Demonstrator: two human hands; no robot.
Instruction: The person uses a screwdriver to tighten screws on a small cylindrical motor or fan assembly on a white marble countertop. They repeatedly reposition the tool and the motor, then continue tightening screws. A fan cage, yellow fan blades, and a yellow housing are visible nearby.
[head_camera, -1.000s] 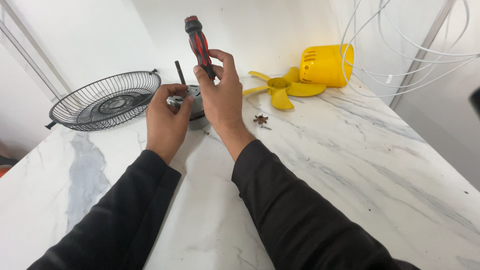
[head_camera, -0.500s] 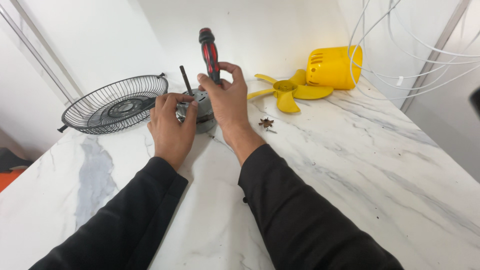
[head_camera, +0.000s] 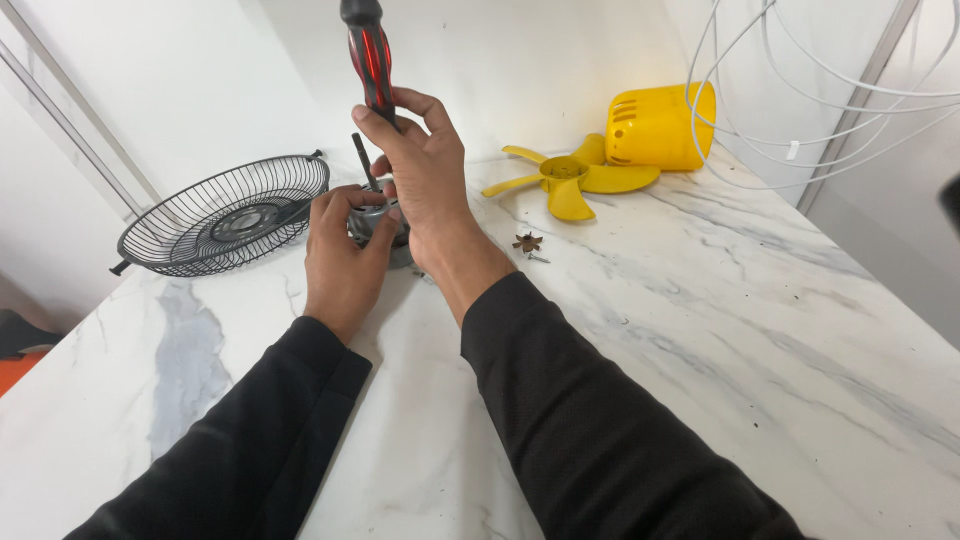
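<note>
My left hand (head_camera: 342, 250) grips a small grey metal fan motor (head_camera: 371, 216) that stands on the white marble table (head_camera: 700, 330). A dark shaft (head_camera: 361, 160) sticks up from the motor. My right hand (head_camera: 422, 175) holds a red and black screwdriver (head_camera: 368, 52) upright over the motor, its tip hidden behind my fingers. Both arms wear black sleeves.
A black wire fan guard (head_camera: 225, 211) lies to the left of the motor. A yellow fan blade (head_camera: 567, 177) and a yellow housing (head_camera: 660, 124) sit at the back right. A small brown star-shaped part (head_camera: 526, 242) and a screw lie beside my right wrist. White cables (head_camera: 800, 90) hang at right.
Both hands stay on the motor and screwdriver. The view has shifted a little, so the fan guard and the yellow parts sit slightly further right in the picture.
</note>
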